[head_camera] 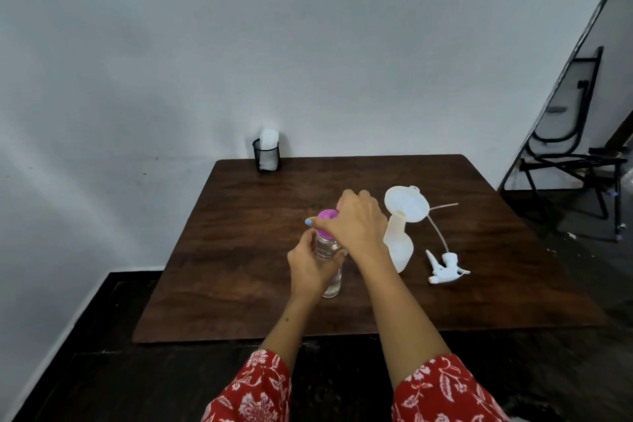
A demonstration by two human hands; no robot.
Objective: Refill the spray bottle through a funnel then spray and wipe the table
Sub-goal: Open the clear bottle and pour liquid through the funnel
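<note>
Wooden table [239,267], hands gripping water bottle [330,271], cap [327,215]

spray bottle [397,243]: white, upright | funnel [406,204]: in neck | trigger head [447,269]: lying beside

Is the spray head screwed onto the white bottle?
No, the spray head lies on the table, and the white bottle carries a funnel.
</note>
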